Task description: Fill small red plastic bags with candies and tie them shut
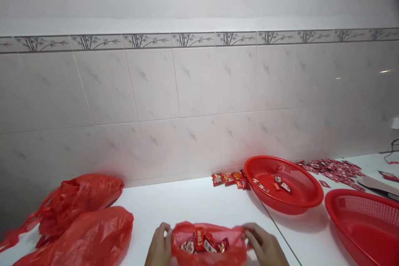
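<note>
A red plastic bag (208, 260) is held with its mouth spread at the front edge of the view. Several small wrapped sweets (199, 239), in red, white and brown wrappers, show inside it. My left hand (159, 244) pinches the bag's left edge between thumb and fingers. On the opposite side, my right hand (264, 246) grips the right edge, thumb and fingers closed on the plastic. The lower part of the bag is cut off by the frame.
Two filled red bags (84, 241) lie at the left. Small red packets (227, 178) sit by the wall, beside a red plastic basket (311, 204) holding a few packets. Another red basket (352, 232) stands front right. Behind it spreads a heap of red packets (333, 170).
</note>
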`<action>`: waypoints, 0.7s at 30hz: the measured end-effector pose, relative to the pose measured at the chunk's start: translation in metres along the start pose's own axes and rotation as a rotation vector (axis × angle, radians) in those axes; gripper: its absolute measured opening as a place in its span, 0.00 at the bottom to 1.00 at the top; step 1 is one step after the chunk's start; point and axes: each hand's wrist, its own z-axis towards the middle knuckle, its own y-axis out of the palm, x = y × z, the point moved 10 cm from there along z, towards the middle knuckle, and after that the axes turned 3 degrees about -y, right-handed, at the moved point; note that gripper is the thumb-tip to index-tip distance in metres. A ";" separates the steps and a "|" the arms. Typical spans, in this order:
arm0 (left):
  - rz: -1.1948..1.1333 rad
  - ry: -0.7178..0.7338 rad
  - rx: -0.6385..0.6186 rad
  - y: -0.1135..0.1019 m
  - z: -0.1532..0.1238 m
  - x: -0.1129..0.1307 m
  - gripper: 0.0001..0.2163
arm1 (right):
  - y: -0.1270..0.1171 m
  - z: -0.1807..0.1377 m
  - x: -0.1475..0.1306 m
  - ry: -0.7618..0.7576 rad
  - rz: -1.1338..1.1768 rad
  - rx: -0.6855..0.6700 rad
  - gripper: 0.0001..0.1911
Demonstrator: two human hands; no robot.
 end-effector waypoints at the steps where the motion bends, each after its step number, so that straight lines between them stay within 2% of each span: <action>1: -0.027 -0.017 -0.011 -0.004 0.002 0.008 0.17 | 0.003 0.008 -0.016 -0.021 0.008 -0.059 0.25; 3: -0.086 -0.007 -0.035 -0.012 0.003 0.028 0.18 | -0.003 0.024 -0.048 -0.048 0.059 -0.054 0.25; 6: -0.203 0.086 -0.015 -0.035 -0.002 0.065 0.18 | -0.009 0.039 -0.090 -0.091 0.183 -0.046 0.26; 10: -0.378 0.126 -0.024 -0.064 -0.012 0.093 0.18 | -0.007 0.045 -0.120 -0.076 0.228 -0.128 0.26; 13: -0.377 0.138 -0.022 -0.078 -0.014 0.106 0.20 | -0.005 0.048 -0.136 -0.063 0.180 -0.198 0.26; 15: -0.293 0.161 0.027 -0.089 -0.013 0.114 0.18 | -0.006 0.051 -0.148 -0.057 0.147 -0.206 0.28; 19: -0.033 0.211 0.252 -0.116 -0.015 0.133 0.16 | -0.007 0.051 -0.172 -0.085 0.185 -0.190 0.30; 21: 0.020 0.204 0.330 -0.125 -0.017 0.139 0.15 | -0.010 0.051 -0.173 -0.073 0.228 -0.142 0.31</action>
